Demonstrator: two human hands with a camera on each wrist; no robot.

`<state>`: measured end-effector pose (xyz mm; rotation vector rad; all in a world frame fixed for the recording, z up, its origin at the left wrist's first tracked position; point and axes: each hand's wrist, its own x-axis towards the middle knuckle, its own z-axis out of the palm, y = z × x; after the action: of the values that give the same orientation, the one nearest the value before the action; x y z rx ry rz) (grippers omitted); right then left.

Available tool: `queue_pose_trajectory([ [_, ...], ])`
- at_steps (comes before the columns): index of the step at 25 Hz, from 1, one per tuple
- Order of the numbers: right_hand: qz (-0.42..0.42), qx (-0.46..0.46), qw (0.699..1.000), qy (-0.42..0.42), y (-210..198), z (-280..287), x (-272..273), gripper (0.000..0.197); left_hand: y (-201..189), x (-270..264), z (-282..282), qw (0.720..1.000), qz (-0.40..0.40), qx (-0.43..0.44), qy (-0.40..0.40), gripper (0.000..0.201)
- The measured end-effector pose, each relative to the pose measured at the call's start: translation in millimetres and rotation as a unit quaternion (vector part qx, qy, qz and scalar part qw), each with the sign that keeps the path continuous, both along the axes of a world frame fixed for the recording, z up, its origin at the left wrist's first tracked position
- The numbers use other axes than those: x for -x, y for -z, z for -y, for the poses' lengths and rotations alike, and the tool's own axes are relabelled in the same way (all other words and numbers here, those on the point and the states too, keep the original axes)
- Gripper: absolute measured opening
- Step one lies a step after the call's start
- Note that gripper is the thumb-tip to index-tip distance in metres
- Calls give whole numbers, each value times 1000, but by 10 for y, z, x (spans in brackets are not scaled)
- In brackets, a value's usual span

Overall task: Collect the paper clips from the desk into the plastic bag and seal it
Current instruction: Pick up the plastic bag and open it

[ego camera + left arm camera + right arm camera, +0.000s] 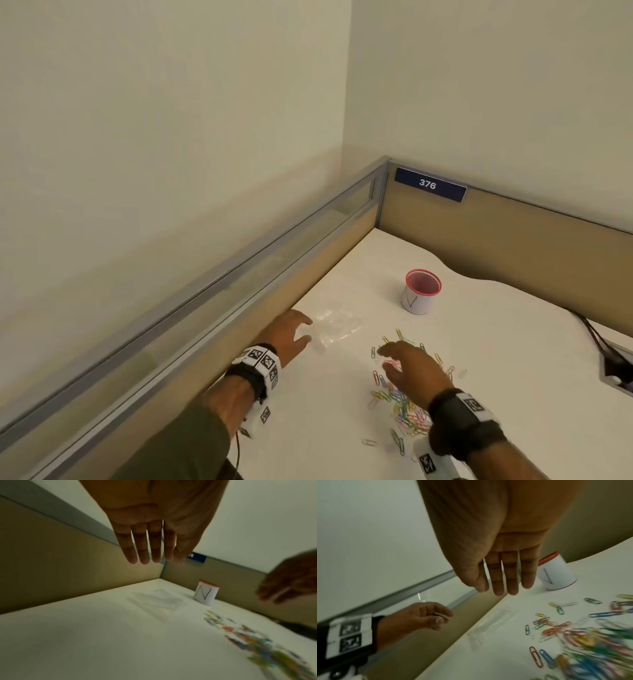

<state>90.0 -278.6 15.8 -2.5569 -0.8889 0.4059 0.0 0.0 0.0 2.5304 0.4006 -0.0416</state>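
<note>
Faintly visible, the plastic bag (pixel 337 327) lies between both empty, straight-fingered hands; blurred paper clips (pixel 407 407) are partly hidden.

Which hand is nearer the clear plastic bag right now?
Left. The left hand reaches at the near edge of the clear plastic bag; whether it touches is unclear. The right hand hovers over the coloured paper clips, beside the bag.

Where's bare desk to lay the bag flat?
Bare: the near strip between the left hand and the paper clips, and past the cup toward the back corner. Crowded: under the right hand.
</note>
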Motion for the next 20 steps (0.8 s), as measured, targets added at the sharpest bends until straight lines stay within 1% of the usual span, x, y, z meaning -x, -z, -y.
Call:
queue_pose_trajectory([
  [2,-24,43,999,-16,144,-433,-170,43,99,-279,-105,998,-56,-20,33,51],
  [4,-51,88,994,-28,221,-777,-262,55,170,-513,-192,995,-96,-18,36,67],
  [6,-68,124,990,-21,339,-1001,-348,63,320,-739,-276,991,-135,-3,18,76],
  [8,-79,148,986,-10,443,-1156,-409,69,420,-904,-330,984,-175,-21,27,82],
  [10,-84,161,983,-2,498,-1298,-445,72,485,-1039,-361,981,-189,-40,28,85],
  [13,-78,163,984,0,582,-1416,-455,70,595,-1154,-411,979,-202,-29,17,78],
  [15,-74,164,984,9,613,-1459,-457,69,643,-1212,-448,978,-207,7,0,67],
  [17,-67,166,984,17,637,-1489,-470,69,658,-1250,-466,978,-201,55,-23,47],
  [19,-67,166,984,20,651,-1513,-480,69,636,-1265,-464,979,-179,86,-45,20],
  [20,-68,167,983,20,656,-1526,-485,69,619,-1262,-462,980,-163,98,-52,18],
])
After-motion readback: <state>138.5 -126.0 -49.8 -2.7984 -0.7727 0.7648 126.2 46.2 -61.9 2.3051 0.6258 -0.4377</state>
